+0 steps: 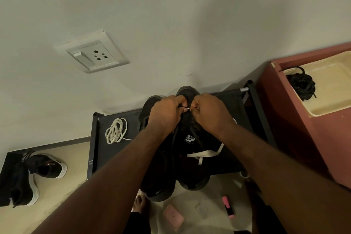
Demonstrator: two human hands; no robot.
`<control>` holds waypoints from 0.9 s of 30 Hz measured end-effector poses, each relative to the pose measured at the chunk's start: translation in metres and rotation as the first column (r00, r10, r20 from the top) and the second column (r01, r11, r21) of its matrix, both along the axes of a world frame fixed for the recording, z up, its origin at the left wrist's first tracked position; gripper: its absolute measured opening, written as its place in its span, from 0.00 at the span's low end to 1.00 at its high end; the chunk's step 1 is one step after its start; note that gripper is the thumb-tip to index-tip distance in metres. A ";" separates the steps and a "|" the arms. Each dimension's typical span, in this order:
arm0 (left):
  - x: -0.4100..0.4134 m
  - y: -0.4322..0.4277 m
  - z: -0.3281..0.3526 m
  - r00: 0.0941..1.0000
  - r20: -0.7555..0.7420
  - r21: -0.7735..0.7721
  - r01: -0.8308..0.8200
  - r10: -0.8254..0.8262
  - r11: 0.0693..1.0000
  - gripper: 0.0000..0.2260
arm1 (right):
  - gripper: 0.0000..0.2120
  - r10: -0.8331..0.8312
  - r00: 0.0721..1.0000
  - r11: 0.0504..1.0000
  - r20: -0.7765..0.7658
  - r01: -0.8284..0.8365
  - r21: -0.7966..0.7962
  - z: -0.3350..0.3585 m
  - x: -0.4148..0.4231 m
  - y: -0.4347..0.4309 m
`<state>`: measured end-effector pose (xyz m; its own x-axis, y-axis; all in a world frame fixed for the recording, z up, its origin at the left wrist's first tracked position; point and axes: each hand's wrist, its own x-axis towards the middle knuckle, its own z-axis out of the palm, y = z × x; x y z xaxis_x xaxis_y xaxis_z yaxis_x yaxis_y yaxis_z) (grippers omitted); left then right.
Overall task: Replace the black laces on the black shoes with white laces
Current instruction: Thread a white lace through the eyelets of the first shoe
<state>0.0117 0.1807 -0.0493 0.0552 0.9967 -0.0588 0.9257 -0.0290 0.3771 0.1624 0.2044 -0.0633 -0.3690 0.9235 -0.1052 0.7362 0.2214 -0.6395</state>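
the left hand [165, 113] and the right hand [210, 112] were both clenched, pinching the tip of the white lace [204, 154] between them, right over the far eyelets of the black shoe [189, 138]. the shoe ran lengthways away from the person on the rack [231, 104], toe to the wall, both hands equally near. a spare white lace [115, 130] lay coiled to the left, and the black laces [302, 84] sat well off to the right.

You'll find a white badge [189, 139] on the tongue of the black shoe [193, 178], but its letters are too blurred to read. The small white print [90, 162] on the rack [228, 100] rail is also illegible.
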 end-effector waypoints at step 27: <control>-0.007 0.001 0.001 0.977 0.171 -0.084 -0.112 0.125 0.990 0.03 | 0.06 0.000 1.000 0.996 -0.017 0.001 0.088 -0.002 -0.003 -0.002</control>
